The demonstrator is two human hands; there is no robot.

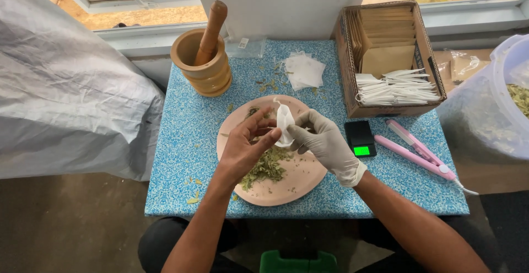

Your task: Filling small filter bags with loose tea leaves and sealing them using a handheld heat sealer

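Two hands meet over the pink plate [308, 187] of dried leaves [268, 166]: I see my gloved right hand [325, 141] pinching the white mesh sachet [284, 124] upright, while my bare left hand [246, 146] pinches its edge, catching spills.

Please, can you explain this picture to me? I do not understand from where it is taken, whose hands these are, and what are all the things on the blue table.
There is one picture, from a camera worn on a person's head, looking down at their own two arms. The bare left hand and the gloved right hand together hold a small white filter bag above a pink plate with a heap of dried green leaves.

On the blue speckled table also lie a wooden mortar with its pestle, a pile of empty white bags, a cardboard box of brown envelopes and white bags, a small black scale and a pink clamp-like tool. At right stands a clear tub of more leaves.
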